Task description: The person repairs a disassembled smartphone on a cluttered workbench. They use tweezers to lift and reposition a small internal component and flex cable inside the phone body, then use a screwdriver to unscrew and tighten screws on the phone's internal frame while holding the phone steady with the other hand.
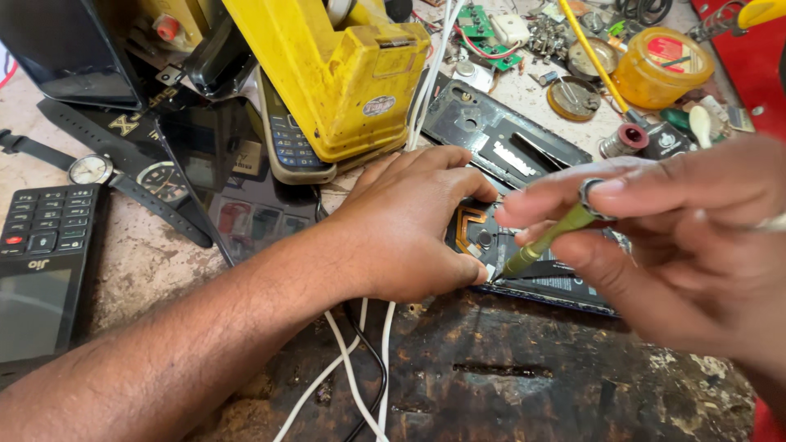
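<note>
Opened phone pinned flat on the bench while a screwdriver works inside it.

The left hand (409,225) presses down on the opened phone (532,270) lying on the bench (508,376); its grip clasps nothing. The right hand (688,245) pinches a green screwdriver (548,239), tip set at the phone's lower edge. The back cover (499,135) already lies apart, just behind; the inner plate looks in place.

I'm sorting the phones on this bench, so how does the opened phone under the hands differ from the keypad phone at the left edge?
The opened phone has its back off, showing its inner parts; the keypad phone is closed, keys and screen up. The left hand presses on the opened phone and the right hand sets a green screwdriver to it; the keypad phone lies untouched. Both lie flat on the worn bench.
</note>
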Motion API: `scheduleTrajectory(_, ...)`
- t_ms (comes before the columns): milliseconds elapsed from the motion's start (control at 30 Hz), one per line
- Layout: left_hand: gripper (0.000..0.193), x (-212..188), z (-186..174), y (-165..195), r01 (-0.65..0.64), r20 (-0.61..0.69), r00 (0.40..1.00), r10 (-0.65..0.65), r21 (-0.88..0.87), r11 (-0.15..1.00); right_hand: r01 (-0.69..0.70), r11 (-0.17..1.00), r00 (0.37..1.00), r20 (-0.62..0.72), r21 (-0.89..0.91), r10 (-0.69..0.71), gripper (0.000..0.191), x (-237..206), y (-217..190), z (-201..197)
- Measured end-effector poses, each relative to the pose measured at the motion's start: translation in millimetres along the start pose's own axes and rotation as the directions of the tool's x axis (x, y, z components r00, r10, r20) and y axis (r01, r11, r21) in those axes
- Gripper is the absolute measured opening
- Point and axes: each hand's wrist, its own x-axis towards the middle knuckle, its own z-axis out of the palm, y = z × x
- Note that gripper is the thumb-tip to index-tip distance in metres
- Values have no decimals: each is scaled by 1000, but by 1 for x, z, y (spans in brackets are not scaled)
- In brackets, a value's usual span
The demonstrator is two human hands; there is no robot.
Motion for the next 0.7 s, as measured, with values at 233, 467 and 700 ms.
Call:
scheduleTrajectory(233,74,1,-2,4,74,49,996,-75,33,997,60,995,995,-71,-84,-66,67,-31,18,-3)
scheduleTrajectory(467,74,0,0,1,56,26,998,-56,2,998,194,948,969,-99,-251,-224,70,-35,32,13)
scheduleTrajectory(700,74,0,0,1,85,49,995,-85,7,996,14,992,993,-113,-128,-29,63,-41,27,22)
